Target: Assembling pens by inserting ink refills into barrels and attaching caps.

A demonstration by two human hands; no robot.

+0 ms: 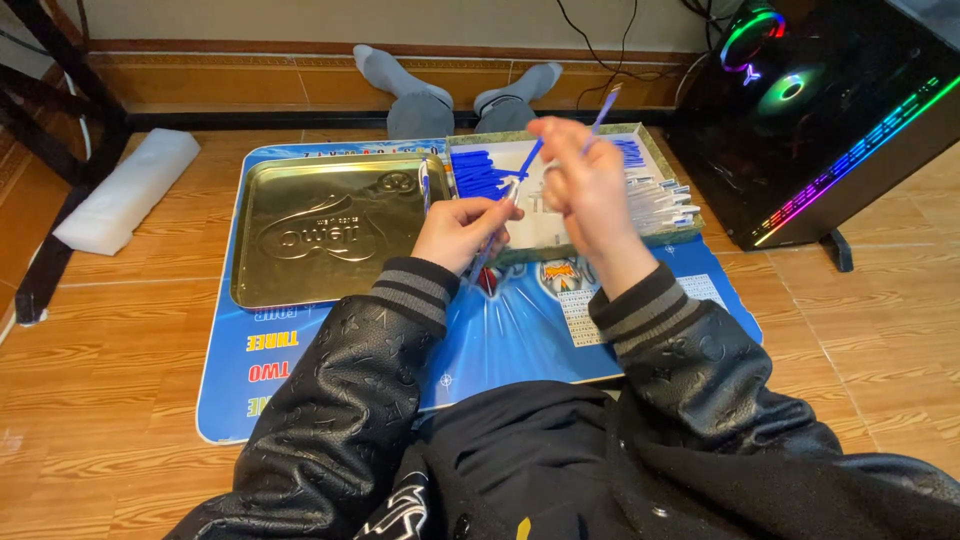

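Above the shallow cardboard tray, the right hand pinches a thin blue pen part, its lower end hidden behind the fingers. The left hand closes on a clear pen barrel, mostly covered. Tray contents partly blocked.

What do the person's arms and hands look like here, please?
Both arms wear black, glossy, leather-like sleeves embossed with a small repeating pattern, ending in ribbed black cuffs with grey stripes. The left hand and right hand are bare: no gloves, and no rings or watch visible.
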